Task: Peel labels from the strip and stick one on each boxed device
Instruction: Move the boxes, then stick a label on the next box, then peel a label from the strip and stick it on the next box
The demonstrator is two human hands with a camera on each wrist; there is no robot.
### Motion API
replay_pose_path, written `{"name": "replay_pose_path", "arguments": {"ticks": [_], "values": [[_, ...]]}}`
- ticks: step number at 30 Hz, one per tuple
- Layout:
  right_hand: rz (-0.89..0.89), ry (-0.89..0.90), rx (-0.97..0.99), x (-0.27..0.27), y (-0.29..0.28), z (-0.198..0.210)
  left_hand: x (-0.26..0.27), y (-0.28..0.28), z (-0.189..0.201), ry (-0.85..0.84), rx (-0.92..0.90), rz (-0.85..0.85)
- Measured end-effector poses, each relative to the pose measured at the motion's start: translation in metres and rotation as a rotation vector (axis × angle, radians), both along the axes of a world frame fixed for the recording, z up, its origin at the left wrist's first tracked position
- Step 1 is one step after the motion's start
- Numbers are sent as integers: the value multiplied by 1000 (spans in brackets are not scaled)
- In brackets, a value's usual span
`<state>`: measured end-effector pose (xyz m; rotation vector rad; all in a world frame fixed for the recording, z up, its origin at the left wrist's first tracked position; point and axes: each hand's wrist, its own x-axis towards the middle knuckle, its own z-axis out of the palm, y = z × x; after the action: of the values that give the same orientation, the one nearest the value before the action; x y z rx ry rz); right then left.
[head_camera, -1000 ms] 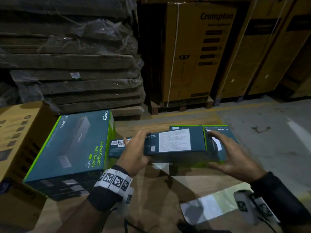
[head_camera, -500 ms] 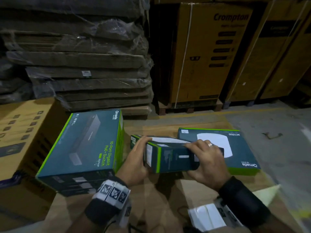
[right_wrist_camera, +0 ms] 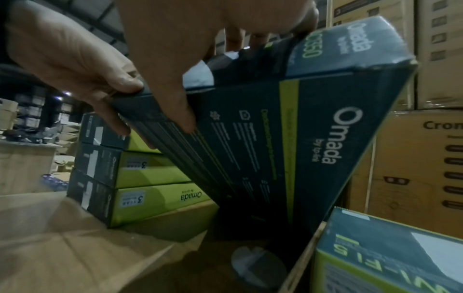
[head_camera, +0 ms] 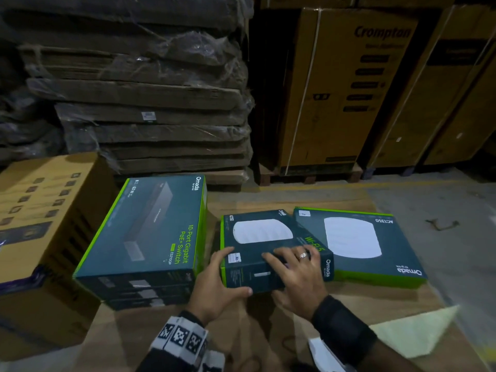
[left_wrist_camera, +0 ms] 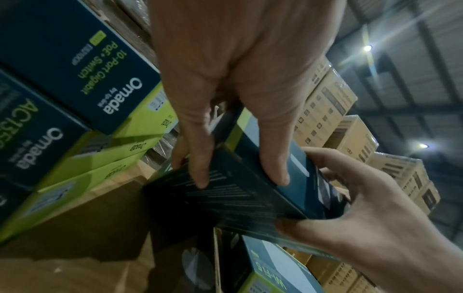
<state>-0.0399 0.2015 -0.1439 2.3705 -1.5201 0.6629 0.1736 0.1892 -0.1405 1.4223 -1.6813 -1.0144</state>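
1. Fingers (head_camera: 279, 257) of the right hand (head_camera: 298, 277) lie spread over the near top edge of the held box (head_camera: 268, 245); the left hand (head_camera: 217, 285) clamps its near-left corner, thumb underneath.
2. Both hands touch the box, which hangs tilted between the switch box stack (head_camera: 145, 237) and the flat box (head_camera: 357, 245), overlapping the latter's edge.
3. Its printed face points up; its long axis runs left to right.
4. A small label (head_camera: 234, 257) sits by the left fingertips.
5. White backing sheets (head_camera: 418, 336) lie near the right wrist.

Held box (head_camera: 271, 245): dark teal with green edging, white round device pictured on top, small white label (head_camera: 234, 257) at its near-left corner; tilted, far-right edge resting over the second box (head_camera: 359, 245). Second box, same design, lies flat with a label (head_camera: 304, 214) at its far-left corner.
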Motion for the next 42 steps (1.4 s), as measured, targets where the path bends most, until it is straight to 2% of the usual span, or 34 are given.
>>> {"name": "replay_pose_path", "arguments": {"ticks": [4,8,10,13,17,19,22,28,34,42], "values": [[-123,-50,-35,-2,5,-11,0,1,-9,44,17,6],[-381,-158,109,-6,6,-15,-1,-8,-21,157,36,50],[-451,-303,171,-8,6,-17,-5,-11,-24,196,36,84],[-388,-541,143,-16,3,-31,-11,-16,-38,213,41,147],[-440,-993,191,-21,-4,-40,-12,-13,-53,217,59,195],[-487,-1194,263,-21,-8,-42,-11,-10,-56,236,86,184],[-511,-1352,406,-19,-15,-48,-5,-10,-60,196,101,197],[-488,-1378,498,-22,-15,-60,8,-11,-72,236,211,253],[-477,-1428,568,-25,-14,-77,19,-12,-104,280,338,346],[-456,-1440,627,-25,-13,-106,23,-11,-130,229,346,343]]}}
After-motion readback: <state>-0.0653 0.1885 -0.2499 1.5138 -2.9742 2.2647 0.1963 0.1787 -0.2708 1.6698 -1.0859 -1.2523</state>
